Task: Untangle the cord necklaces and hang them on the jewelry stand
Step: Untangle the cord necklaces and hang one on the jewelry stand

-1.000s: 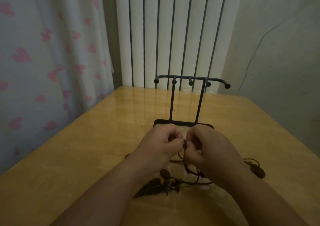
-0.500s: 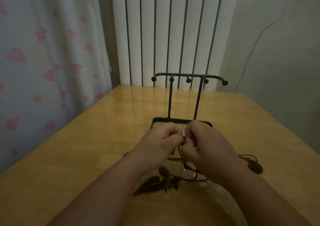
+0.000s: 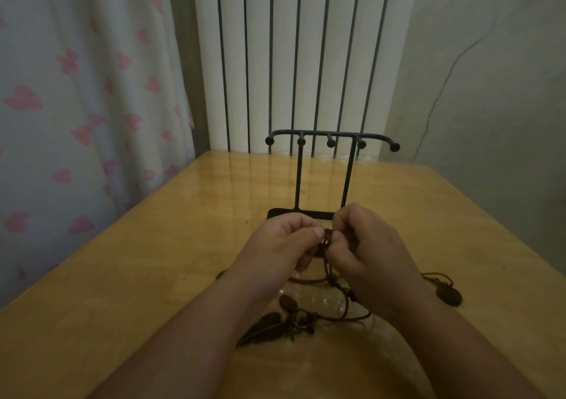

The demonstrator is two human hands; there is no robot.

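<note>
My left hand [image 3: 283,247] and my right hand [image 3: 364,254] meet just above the table, both pinching a knot of the brown cord necklaces [image 3: 332,279] between thumbs and fingers. The cords hang down from the knot to a dark feather pendant [image 3: 265,328] with beads lying on the table below my hands. Another cord with an oval dark pendant [image 3: 448,296] lies to the right of my right wrist. The black jewelry stand [image 3: 332,136], with several ball-tipped hooks and no necklace on it, stands right behind my hands.
The wooden table [image 3: 153,260] reaches to a white ribbed radiator [image 3: 306,55] at the back. A heart-print curtain [image 3: 82,107] hangs on the left and a pale wall [image 3: 490,92] is on the right.
Both hands keep pinching the knot; they have shifted slightly and the fingers have worked at the cord. The pendants on the table lie as before.
</note>
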